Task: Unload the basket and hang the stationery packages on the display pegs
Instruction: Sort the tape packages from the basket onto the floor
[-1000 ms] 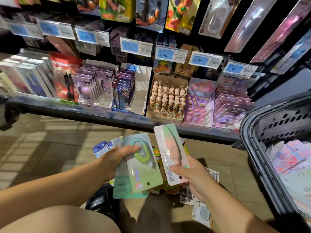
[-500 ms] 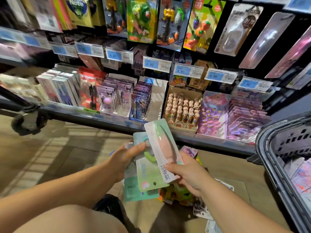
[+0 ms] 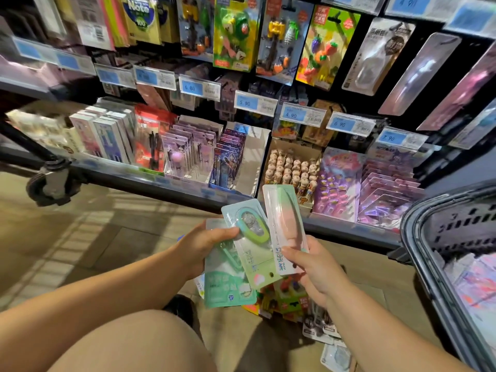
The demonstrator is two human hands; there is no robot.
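Note:
My left hand (image 3: 202, 248) grips a fanned stack of green blister packages (image 3: 251, 253), its thumb lying across the top one, which shows an oval green tape dispenser. My right hand (image 3: 312, 269) pinches a long white package (image 3: 284, 226) holding a pink-and-green pen-shaped item; that package overlaps the right edge of the green stack. The grey basket (image 3: 418, 237) stands at the right with more packages (image 3: 472, 280) inside. Display pegs with hanging packages (image 3: 236, 33) fill the dark wall above the shelf.
A low shelf (image 3: 150, 181) holds boxed pens, card packs and a box of small figures under blue price tags (image 3: 255, 103). Loose packages (image 3: 284, 299) lie on the wooden floor beneath my hands. A black trolley caster (image 3: 51, 181) sits at the left. My knee fills the bottom left.
My right hand brought the long package leftward until it overlaps the green stack. The view tilted upward, bringing more of the hanging packages into sight.

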